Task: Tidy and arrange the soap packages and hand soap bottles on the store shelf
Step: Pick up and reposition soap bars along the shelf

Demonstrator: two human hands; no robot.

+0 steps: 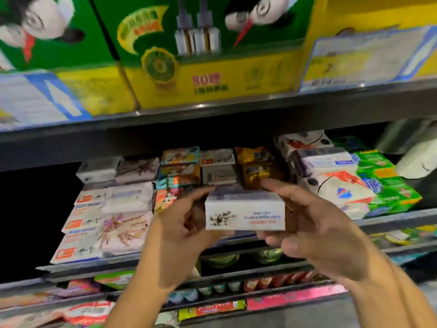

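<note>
Both hands grip one white rectangular glossy-wrapped soap package (244,213): left hand (182,229) curls round its left end, right hand (316,229) its right. It is held in front of the grey metal shelf (390,220), before stacked flat packs (217,171).

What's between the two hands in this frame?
A white soap box, its ends gripped by the left hand and the right hand, shown in the head view.
</note>
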